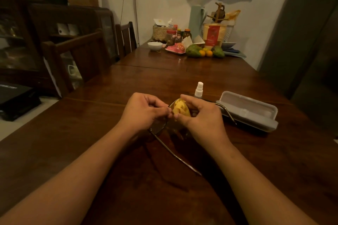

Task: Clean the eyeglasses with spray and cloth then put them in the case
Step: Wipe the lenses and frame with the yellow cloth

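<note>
Eyeglasses (158, 128): thin dark metal frame w/ round lenses, temples unfolded, one pointing toward the viewer, the other toward the case. Held just above the table (91, 133), left hand (144, 109) pinching the frame near the bridge. Cloth (180, 108): yellow, bunched up, pressed on one lens by the right hand (203, 117). Spray bottle (198, 90): small, clear, white nozzle, upright just behind the hands. Case (248, 110): grey plastic, long, open, lying to the right of the bottle.
</note>
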